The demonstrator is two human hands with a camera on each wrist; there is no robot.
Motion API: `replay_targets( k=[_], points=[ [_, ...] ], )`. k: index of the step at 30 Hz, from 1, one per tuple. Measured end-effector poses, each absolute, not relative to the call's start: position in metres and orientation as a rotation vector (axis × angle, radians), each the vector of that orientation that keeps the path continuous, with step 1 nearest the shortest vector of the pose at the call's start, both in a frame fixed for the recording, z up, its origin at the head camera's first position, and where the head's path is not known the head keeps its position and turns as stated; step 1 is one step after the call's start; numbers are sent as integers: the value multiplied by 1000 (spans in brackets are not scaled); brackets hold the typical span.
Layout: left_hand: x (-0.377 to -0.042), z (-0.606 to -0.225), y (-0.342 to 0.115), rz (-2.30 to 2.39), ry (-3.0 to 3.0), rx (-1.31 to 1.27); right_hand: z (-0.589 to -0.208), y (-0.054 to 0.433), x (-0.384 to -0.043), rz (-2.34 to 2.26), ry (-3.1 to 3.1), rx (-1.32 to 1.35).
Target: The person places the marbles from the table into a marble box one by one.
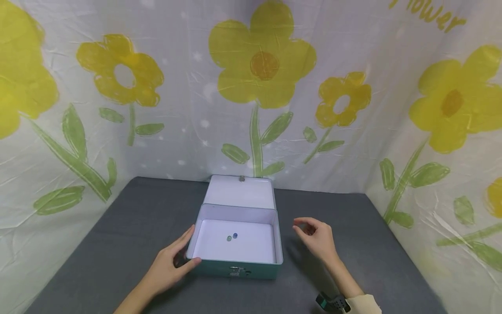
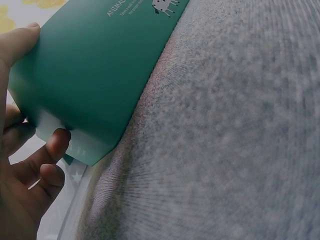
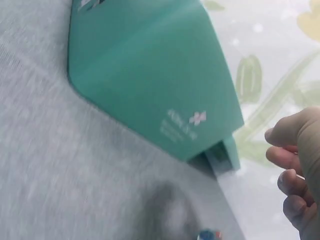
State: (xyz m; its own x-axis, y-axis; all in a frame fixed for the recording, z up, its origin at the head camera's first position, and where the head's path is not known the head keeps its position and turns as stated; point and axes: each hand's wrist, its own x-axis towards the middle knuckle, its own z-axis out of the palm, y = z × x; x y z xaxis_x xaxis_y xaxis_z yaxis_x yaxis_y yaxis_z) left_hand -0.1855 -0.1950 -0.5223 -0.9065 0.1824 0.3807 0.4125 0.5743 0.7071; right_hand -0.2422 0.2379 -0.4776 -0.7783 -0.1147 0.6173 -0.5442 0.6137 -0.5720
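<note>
A green metal tin box (image 1: 256,269) stands on the dark cloth with its lid (image 1: 239,192) folded back and its white inside showing. Two small glass-like marbles, one green (image 1: 229,238) and one blue (image 1: 235,235), lie on its floor. My left hand (image 1: 168,266) holds the box at its near left corner, thumb by the front rim and fingers along the left side. To the right of the box, apart from it, my right hand (image 1: 319,240) hovers with loosely curled fingers and nothing visible in them. In the right wrist view its fingertips (image 3: 286,181) show bare.
A small blue, white and red thing (image 3: 209,235) is on the cloth at the bottom of the right wrist view. The grey cloth-covered table (image 1: 129,218) ends at a white curtain (image 1: 184,109) with yellow flowers. A dark watch-like strap (image 1: 333,302) circles my right wrist.
</note>
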Motion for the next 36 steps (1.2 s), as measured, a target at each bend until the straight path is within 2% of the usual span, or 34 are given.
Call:
replay_targets(
  k=[12, 36],
  points=[
    [-188, -521, -196, -1244, -2531, -487, -493, 269, -235, 1009, -2349, 438],
    [-184, -523, -194, -1252, -2534, -477, -523, 293, -225, 1067, -2541, 188]
  ],
)
